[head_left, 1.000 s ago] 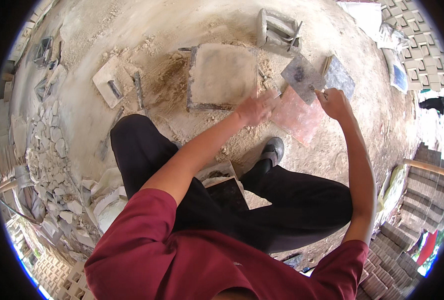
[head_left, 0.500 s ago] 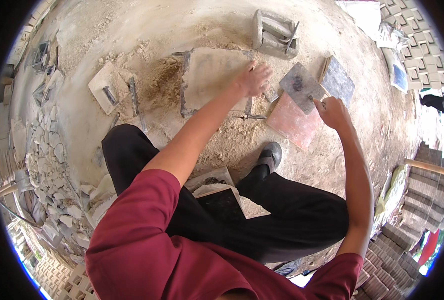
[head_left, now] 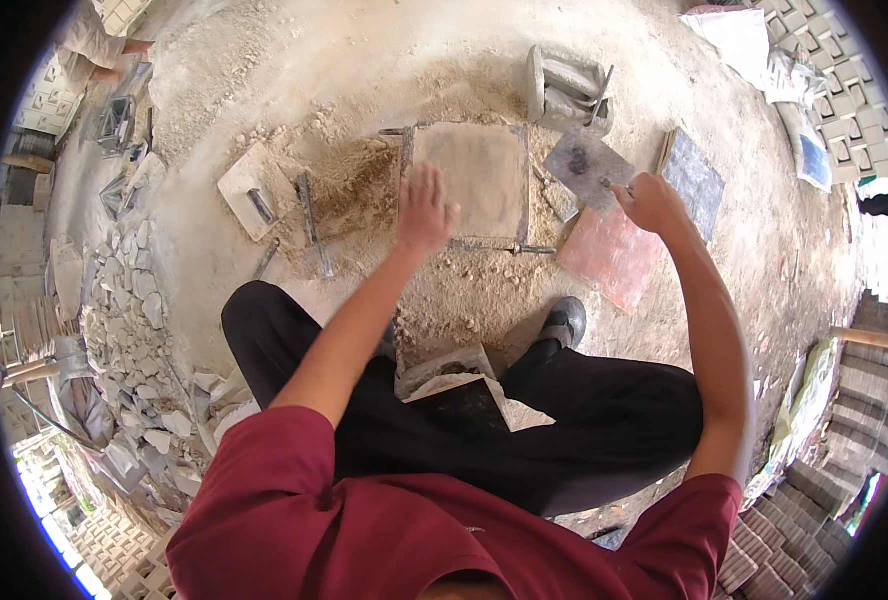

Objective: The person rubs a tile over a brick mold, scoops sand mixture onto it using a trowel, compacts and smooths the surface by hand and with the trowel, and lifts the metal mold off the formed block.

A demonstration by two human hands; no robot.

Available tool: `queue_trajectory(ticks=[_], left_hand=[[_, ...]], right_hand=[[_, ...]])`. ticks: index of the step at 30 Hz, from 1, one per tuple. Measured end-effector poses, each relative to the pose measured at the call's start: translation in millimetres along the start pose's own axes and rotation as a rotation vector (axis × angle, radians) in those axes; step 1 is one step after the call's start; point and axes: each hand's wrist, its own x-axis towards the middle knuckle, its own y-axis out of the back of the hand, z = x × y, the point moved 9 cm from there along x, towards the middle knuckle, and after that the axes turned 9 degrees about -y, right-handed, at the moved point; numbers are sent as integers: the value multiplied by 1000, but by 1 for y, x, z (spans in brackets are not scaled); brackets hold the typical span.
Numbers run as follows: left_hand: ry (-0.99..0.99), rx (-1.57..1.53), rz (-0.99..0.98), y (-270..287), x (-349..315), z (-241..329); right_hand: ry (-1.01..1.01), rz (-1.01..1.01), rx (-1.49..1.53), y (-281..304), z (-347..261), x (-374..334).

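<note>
A square metal mould frame point(head_left: 521, 228) sits on the ground in front of me, filled level with beige powder point(head_left: 474, 185). Over its left edge is my left hand point(head_left: 426, 212), fingers stretched out and nothing held; whether it touches the powder I cannot tell. My right hand point(head_left: 654, 203) is closed on the small handle of a thin grey metal plate point(head_left: 586, 165) with a dark spot. That plate is to the right of the mould, partly overlapping a reddish square plate point(head_left: 612, 255) lying on the ground.
A grey metal mould box point(head_left: 569, 90) stands beyond the mould. A blue-grey slab point(head_left: 694, 180) lies at the right. Left are a pale board with a handle point(head_left: 252, 190), a metal bar point(head_left: 314, 225) and stone rubble point(head_left: 129, 330). Stacked tiles point(head_left: 864, 400) line the right edge.
My left hand has swept from the mould's right edge to its left edge. The powder's surface now shows darker smears. My right hand still holds the grey plate, which has turned slightly.
</note>
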Motion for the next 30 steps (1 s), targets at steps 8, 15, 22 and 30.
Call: queue_trajectory(ticks=[8,15,22,30], left_hand=[[-674,-416,-26,8,-71,152],[-257,48,-413,83,-23,-66],[941,-562,267,93,-104,-291],[1031,-576,229,56,-128,-285]], right_hand=[[114,20,35,-3,-62,5],[386,-117,217,-50,-164,-18],[419,-538,456,-123,-397,-65],[296,-265,430,-263,-447,-73]])
